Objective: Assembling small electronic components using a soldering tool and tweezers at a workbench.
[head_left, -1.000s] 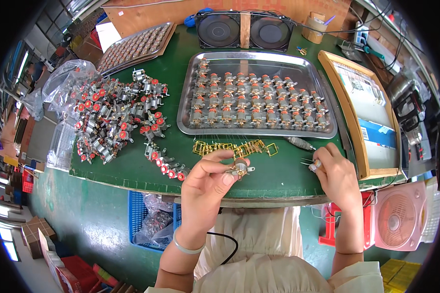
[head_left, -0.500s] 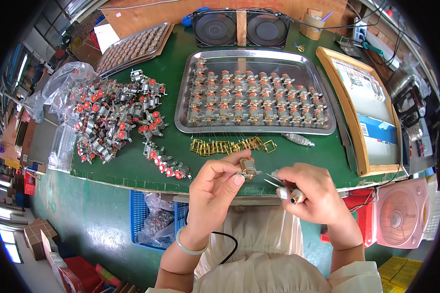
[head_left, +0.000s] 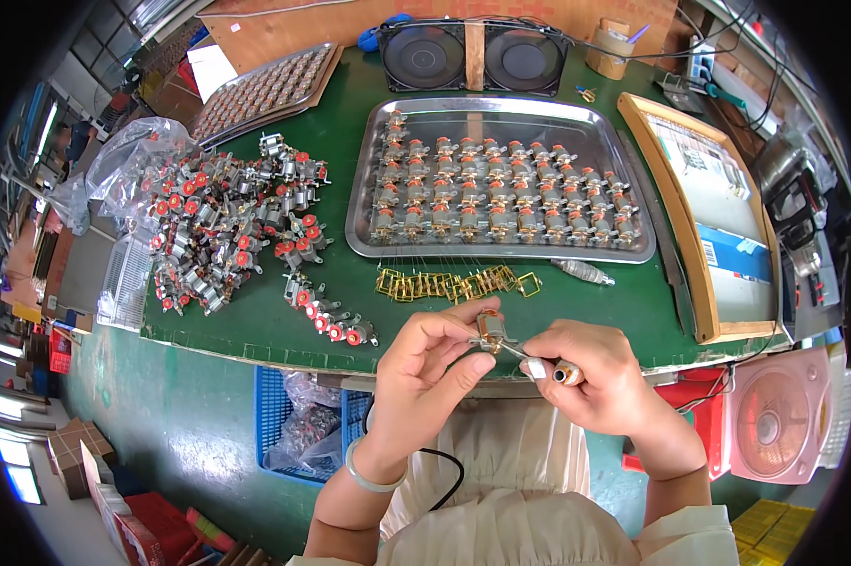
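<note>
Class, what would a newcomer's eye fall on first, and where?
At centre, a silver tray bears rows of orange-topped metal components. A heap of red-topped ones sprawls to its left. Below, the left hand holds one component, the right hand a slim metal tool.

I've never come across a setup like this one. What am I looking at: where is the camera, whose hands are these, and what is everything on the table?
There is no robot here: these are a person's two bare hands, seen from a wide fisheye camera worn on their head, so straight edges look curved. The left hand holds a small metal component between its fingers. The right hand grips a slim tool, its tip at the component; actual contact is hard to make out. On the green table stands a metal tray with rows of similar parts. Left of it lies a loose pile of parts, many with red ends. Brass-coloured square frames lie in front of the tray.
</note>
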The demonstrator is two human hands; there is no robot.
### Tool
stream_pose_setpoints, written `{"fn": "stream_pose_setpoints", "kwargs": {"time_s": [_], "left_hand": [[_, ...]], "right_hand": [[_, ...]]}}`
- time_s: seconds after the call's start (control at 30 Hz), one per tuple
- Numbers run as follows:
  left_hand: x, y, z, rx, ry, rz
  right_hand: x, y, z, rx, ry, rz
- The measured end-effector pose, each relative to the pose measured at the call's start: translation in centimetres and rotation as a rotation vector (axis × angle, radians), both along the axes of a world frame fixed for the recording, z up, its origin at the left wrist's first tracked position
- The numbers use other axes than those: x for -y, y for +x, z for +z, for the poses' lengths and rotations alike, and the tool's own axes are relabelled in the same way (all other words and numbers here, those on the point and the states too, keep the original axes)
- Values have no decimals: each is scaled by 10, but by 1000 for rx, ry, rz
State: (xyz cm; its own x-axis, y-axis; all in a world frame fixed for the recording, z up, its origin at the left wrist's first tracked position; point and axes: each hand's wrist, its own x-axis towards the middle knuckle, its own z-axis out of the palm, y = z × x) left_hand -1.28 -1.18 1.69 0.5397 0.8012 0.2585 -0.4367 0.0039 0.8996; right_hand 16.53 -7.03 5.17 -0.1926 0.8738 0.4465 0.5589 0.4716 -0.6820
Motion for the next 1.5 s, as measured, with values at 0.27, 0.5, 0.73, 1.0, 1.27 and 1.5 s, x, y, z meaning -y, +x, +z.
{"fn": "stream_pose_setpoints", "kwargs": {"time_s": [0.27,0.5,0.73,1.0,1.27,1.5], "left_hand": [[-5,-4,1,-37,102,-4],[-10,-2,-2,17,221,-52],[-11,5,-9,72,288,-21],[-12,15,-13,65,336,71],[-5,21,-14,-47,281,168],[-7,21,-21,-146,424,379]], "right_hand": [[2,0,8,139,54,14],[0,8,3,-777,-720,234],[2,11,2,-805,-685,246],[-7,26,-2,580,3,-182],[-21,18,21,346,101,23],[-111,128,19,761,210,-433]]}}
